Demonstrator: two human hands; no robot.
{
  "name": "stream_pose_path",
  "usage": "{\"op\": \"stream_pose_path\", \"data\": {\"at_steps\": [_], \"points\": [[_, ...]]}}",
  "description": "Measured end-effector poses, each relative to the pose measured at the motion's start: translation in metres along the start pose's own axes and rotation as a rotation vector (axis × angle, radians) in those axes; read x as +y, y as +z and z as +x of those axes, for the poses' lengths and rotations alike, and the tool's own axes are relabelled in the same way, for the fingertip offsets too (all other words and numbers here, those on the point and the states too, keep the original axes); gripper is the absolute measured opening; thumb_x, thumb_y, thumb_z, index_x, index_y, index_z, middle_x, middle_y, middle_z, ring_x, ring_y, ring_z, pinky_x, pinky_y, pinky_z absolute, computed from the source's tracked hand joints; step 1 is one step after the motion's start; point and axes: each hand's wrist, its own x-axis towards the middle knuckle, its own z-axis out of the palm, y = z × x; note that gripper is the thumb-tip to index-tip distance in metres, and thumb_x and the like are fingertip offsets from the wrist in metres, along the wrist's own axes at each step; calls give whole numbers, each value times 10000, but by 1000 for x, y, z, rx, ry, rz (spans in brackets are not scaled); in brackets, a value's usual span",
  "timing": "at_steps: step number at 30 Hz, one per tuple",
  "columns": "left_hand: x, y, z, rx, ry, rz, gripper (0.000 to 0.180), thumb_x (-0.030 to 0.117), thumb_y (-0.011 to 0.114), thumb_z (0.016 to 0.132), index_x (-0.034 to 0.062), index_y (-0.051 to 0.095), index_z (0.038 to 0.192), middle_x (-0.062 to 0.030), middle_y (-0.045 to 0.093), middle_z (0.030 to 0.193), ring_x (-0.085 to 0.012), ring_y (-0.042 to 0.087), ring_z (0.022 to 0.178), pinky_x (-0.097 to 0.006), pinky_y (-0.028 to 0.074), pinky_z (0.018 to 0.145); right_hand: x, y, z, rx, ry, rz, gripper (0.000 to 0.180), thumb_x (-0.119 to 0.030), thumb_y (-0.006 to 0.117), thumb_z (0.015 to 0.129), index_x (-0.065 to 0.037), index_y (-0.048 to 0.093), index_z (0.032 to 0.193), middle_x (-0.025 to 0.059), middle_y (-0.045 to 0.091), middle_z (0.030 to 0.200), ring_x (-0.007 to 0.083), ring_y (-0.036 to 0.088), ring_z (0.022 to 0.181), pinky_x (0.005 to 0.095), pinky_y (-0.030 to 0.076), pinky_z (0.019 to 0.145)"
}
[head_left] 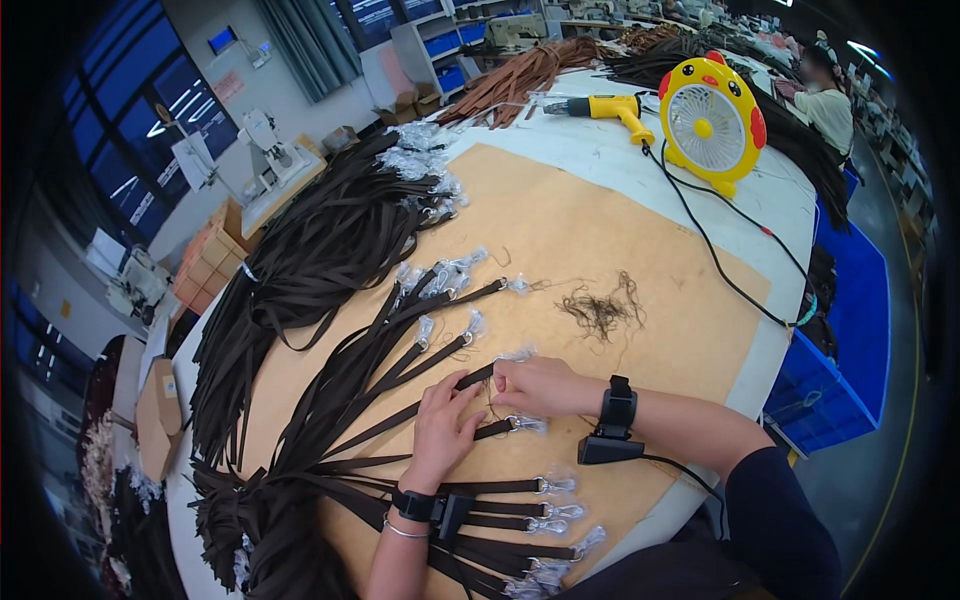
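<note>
Dark straps with metal hooks in clear plastic wrap fan out over a tan sheet (690,270). My left hand (442,425) closes its fingertips on one dark strap (478,375) a little below its hook end. Right beside it, my right hand (545,388) is curled shut at that end, and whatever its fingers pinch is hidden. Loose threads hang beneath the two hands. Just below my right hand lies another strap's wrapped hook (528,423). Several wrapped hooks (555,510) rest nearer to me.
A heap of dark straps (300,240) covers the left side. Beyond the hands lies a tangle of cut threads (602,312). A yellow heat gun (610,108) and a yellow fan (705,125) with cords stand at the back. A blue bin (840,340) adjoins the table's right edge.
</note>
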Motion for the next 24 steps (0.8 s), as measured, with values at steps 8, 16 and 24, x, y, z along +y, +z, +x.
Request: {"op": "stream_pose_path", "data": {"at_steps": [8,16,24], "points": [[-7,0,-4,-9,9,-35,467,36,689,811,36,633,1274,-150,515,1410,-324,551,1145,-399,444,1020,-7,-11,-7,20,140,161,276,-367,642,923,-122,555,1014,115,667,763,324,674,787,439,491,661],[-11,5,-4,105,27,-29,423,-13,621,827,39,648,1246,-173,519,1392,-348,558,1175,-399,452,1023,-6,-7,-36,-12,-67,-17,384,-469,638,921,-120,595,1076,104,659,706,298,668,685,417,484,607],[8,-14,-8,205,-48,-181,308,48,728,798,42,698,1105,-114,663,1136,-303,602,1107,-381,453,973,12,-4,-27,-188,77,554,341,-383,730,884,-57,701,790,45,673,718,149,611,633,297,458,573]]}}
